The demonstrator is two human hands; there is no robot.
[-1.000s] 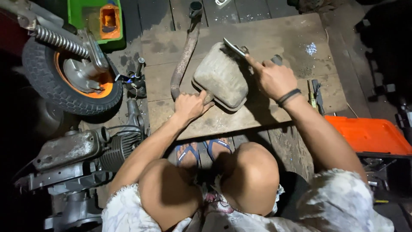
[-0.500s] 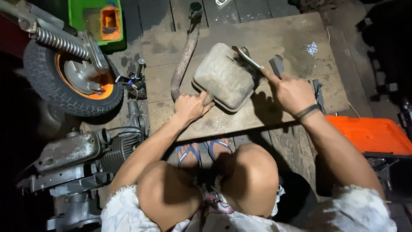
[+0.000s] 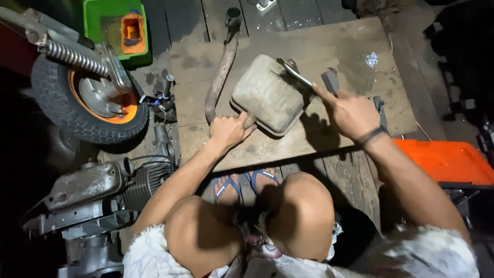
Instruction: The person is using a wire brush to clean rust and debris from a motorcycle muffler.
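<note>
The person is squatting over a low wooden board serving as a bench (image 3: 360, 41), knees and blue sandals (image 3: 246, 184) showing at the near edge. A dull grey muffler box (image 3: 267, 95) is lying near the middle of the bench, with its rusty curved exhaust pipe (image 3: 218, 77) running off toward the far side. The left hand (image 3: 229, 129) is closing its fingers around the pipe stub just beside the box's near corner, pinning it down. The right hand (image 3: 351, 110) is gripping a metal wrench (image 3: 296, 72), whose open-jawed head is touching the box's far right corner. A small dark block (image 3: 330, 80) is lying just beside that hand. A scooter wheel (image 3: 85, 100) with an orange rim, an engine (image 3: 98, 190), a green tray (image 3: 116, 28) and an orange case (image 3: 442, 159) are sitting around the bench.
</note>
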